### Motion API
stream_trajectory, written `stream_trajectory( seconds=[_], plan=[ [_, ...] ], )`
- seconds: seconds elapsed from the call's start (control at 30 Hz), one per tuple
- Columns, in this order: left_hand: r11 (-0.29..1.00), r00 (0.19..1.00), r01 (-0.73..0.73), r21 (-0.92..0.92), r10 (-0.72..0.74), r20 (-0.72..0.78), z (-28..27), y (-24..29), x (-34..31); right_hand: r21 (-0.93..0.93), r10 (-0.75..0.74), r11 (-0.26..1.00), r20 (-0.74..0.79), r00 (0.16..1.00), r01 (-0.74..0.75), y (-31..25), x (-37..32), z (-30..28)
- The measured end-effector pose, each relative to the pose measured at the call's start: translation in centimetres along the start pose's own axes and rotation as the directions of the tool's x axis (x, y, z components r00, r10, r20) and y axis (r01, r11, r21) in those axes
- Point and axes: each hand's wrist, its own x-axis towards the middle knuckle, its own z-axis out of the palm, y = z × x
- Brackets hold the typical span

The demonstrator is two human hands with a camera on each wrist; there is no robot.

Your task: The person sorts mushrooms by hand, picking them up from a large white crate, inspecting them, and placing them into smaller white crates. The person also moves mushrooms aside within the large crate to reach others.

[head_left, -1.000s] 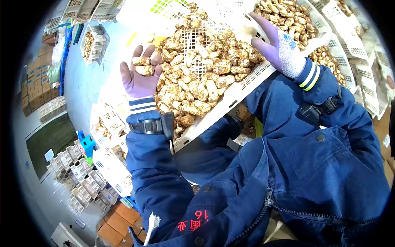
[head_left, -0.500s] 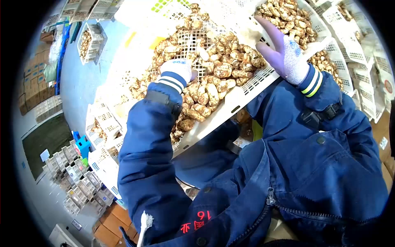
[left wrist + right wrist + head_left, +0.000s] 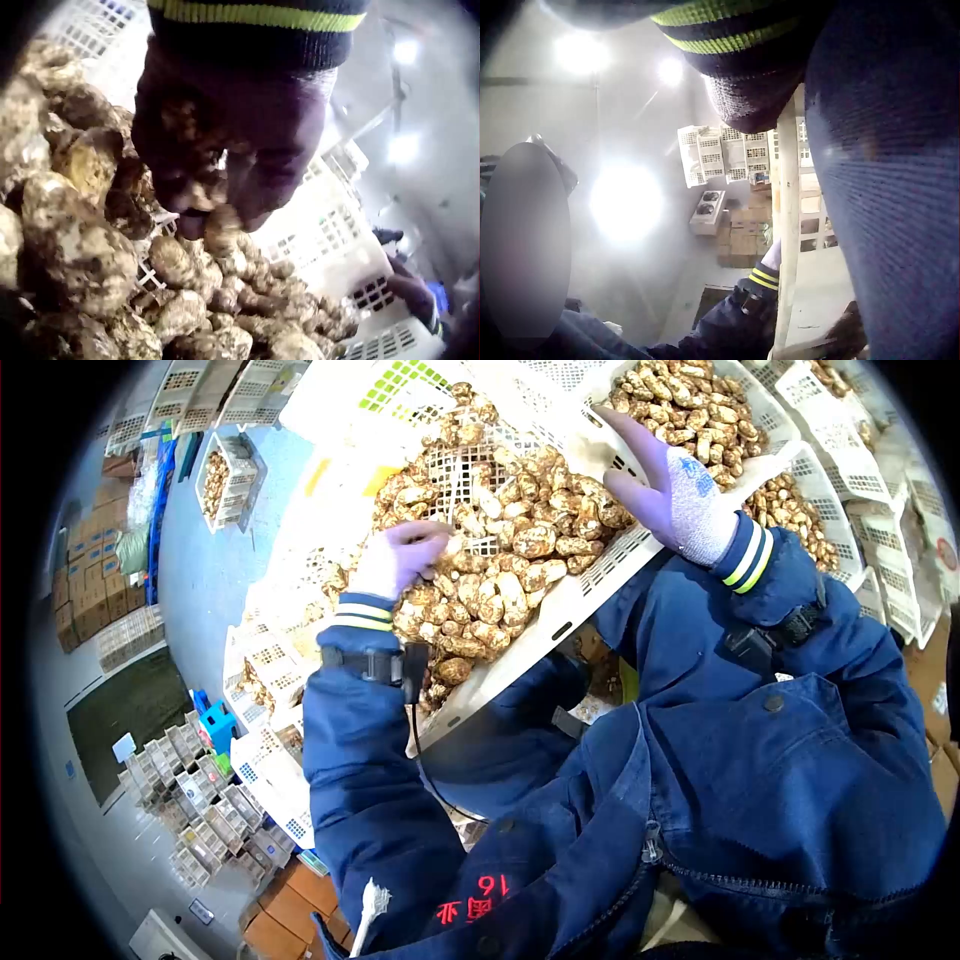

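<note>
Reaching into a tilted white crate [image 3: 600, 575], a person in a blue jacket [image 3: 760, 760] has both gloved hands at a pile [image 3: 500, 575] of brown, speckled mushrooms. The left hand [image 3: 400, 555] lies palm down on the pile's near side. Seen from the wrist, its fingers [image 3: 255, 187] curl downward and close around one mushroom [image 3: 221, 229], with more mushrooms heaped beneath and to either side of it. The right hand [image 3: 670, 485] is at the crate's far rim, fingers straight and spread, palm against the plastic wall; the pile lies just beside its thumb. Past the right fingertips sits a second crate [image 3: 775, 410], also full of mushrooms. Well outside the left hand, more white crates [image 3: 200, 810] stand stacked on the floor, with cardboard boxes [image 3: 85, 590] beyond them.
</note>
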Motion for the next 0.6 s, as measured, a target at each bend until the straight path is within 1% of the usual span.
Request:
stream_trajectory(
  seconds=[0.03, 0.07, 0.1, 0.13, 0.17, 0.23, 0.27, 0.3, 0.37, 0.4, 0.43, 0.5, 0.53, 0.57, 0.6],
  plan=[
    [0.935, 0.996, 0.089, -0.345, -0.094, 0.001, -0.9, -0.1, -1.1, 0.002, -0.017, 1.0, -0.002, 1.0, 0.017, 0.3, 0.1, 0.2],
    [0.837, 0.993, -0.089, -0.54, 0.034, -0.111, -1.3, -0.1, -2.2, 0.032, 0.069, 0.997, 0.042, 0.997, -0.07, 0.0, 0.2, 0.1],
    [0.677, 0.96, -0.27, -0.684, 0.132, -0.248, -1.7, -0.2, -3.0, -0.011, 0.047, 0.999, 0.032, 0.998, -0.047, -0.2, 0.2, -0.1],
    [0.422, 0.956, -0.292, -0.858, 0.113, -0.27, -2.5, -1.5, -3.1, -0.018, 0.028, 0.999, 0.03, 0.999, -0.027, 0.1, 0.2, 0.1],
    [0.328, 0.927, -0.373, -0.868, 0.162, -0.338, -3.4, -2.6, -3.3, -0.026, 0.008, 1.0, 0.025, 1.0, -0.008, 0.3, 0.2, 0.1],
    [0.202, 0.896, -0.425, -0.882, 0.23, -0.379, -3.9, -1.2, -4.1, -0.039, -0.013, 0.999, 0.003, 1.0, 0.013, 0.3, 0.3, 0.2],
    [0.163, 0.895, -0.413, -0.896, 0.254, -0.367, -4.0, -0.2, -4.3, -0.045, -0.025, 0.999, -0.008, 1.0, 0.024, 0.1, 0.2, 0.2],
    [0.173, 0.878, -0.432, -0.885, 0.307, -0.368, -4.1, 0.9, -4.1, -0.044, -0.033, 0.999, -0.027, 0.999, 0.032, 0.3, 0.1, 0.4],
    [0.226, 0.879, -0.415, -0.882, 0.349, -0.324, -3.5, 5.8, -3.7, -0.039, -0.054, 0.998, -0.067, 0.996, 0.051, 0.6, 0.2, 0.7],
    [0.233, 0.843, -0.473, -0.849, 0.4, -0.36, -2.7, 8.0, -3.3, -0.029, 0.06, 0.998, 0.006, 0.998, -0.06, 0.2, 0.1, 0.5],
    [0.236, 0.801, -0.531, -0.814, 0.453, -0.391, -1.6, 10.4, -2.7, -0.039, 0.075, 0.997, 0.015, 0.997, -0.074, -0.7, 0.0, 0.0],
    [0.288, 0.63, -0.677, -0.677, 0.702, -0.331, 1.9, 15.7, -1.8, -0.066, -0.028, 0.998, -0.056, 0.998, 0.024, 0.2, 0.1, 0.5],
    [0.29, 0.53, -0.747, -0.599, 0.803, -0.272, 4.0, 18.9, -1.3, -0.086, -0.046, 0.996, -0.067, 0.997, 0.04, 0.4, 0.1, 0.5],
    [0.319, 0.481, -0.781, -0.537, 0.856, -0.191, 6.0, 21.5, -0.8, -0.135, -0.022, 0.991, -0.057, 0.998, 0.015, 0.3, -0.2, 0.5],
    [0.364, 0.468, -0.777, -0.513, 0.879, -0.087, 8.1, 24.2, 0.1, -0.575, -0.152, 0.78, 0.205, 0.967, 0.245, 1.5, -0.4, 0.6]
  ],
)
